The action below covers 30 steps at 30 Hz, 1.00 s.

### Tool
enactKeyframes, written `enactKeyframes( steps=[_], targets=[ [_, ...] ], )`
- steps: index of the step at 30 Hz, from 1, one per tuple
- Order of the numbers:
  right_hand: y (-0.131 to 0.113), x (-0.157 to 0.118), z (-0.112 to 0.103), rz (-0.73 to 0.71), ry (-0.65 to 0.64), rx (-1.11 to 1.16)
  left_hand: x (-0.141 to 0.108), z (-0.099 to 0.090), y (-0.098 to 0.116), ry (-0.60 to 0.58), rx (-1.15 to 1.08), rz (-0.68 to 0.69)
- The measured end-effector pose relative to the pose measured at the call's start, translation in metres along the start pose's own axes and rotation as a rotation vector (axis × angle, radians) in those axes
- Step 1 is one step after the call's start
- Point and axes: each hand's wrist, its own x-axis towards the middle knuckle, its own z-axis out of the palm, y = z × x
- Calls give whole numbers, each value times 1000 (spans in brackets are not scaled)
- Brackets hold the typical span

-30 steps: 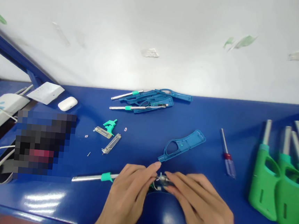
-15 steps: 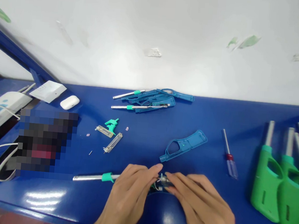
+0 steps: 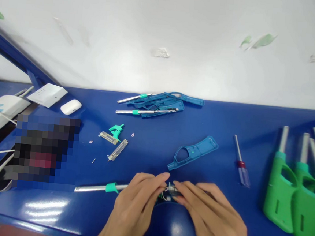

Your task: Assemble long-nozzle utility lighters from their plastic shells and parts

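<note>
Noted a white wall (image 3: 161,15) behind the back edge of a blue tabletop (image 3: 149,146). Counted at least four green lighters (image 3: 281,195) bunched toward the right edge, with metal tubes toward the back edge. Found the left hand (image 3: 136,204) near the middle of the front edge, palm down, with fingers bent close together over an opened lighter (image 3: 96,188); cannot tell its exact grip. Found the right hand (image 3: 212,214) opposite, with thumb and forefinger pinching inner parts of the same lighter, just beside exposed white wires; cannot tell which part. Traced this lighter along the front edge, with its tube and green collar leftward from under the left hand. Listed a pile of blue shells (image 3: 179,105) with two metal tubes at the middle of the back edge. Logged one loose shell (image 3: 199,148) beyond the right hand. Saw a white box (image 3: 47,94) near the back left corner, a screwdriver (image 3: 242,173) between loose shell and green lighters, and a white case (image 3: 71,106) beside the box. Recorded left of middle two clear tanks (image 3: 118,150), a green trigger (image 3: 115,132), two tiny chips (image 3: 133,134) and one pin (image 3: 93,160).
</note>
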Motion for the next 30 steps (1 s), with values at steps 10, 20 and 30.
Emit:
enactKeyframes(
  steps=[10,20,30],
  targets=[
    [1,0,-1,-20,-22,-1,1,1,-1,-7,-30,11],
    [1,0,0,33,24,61,2,0,-3,-30,99,43],
    [0,1,-1,3,17,64,1,-1,-4,-43,71,89]
  ],
)
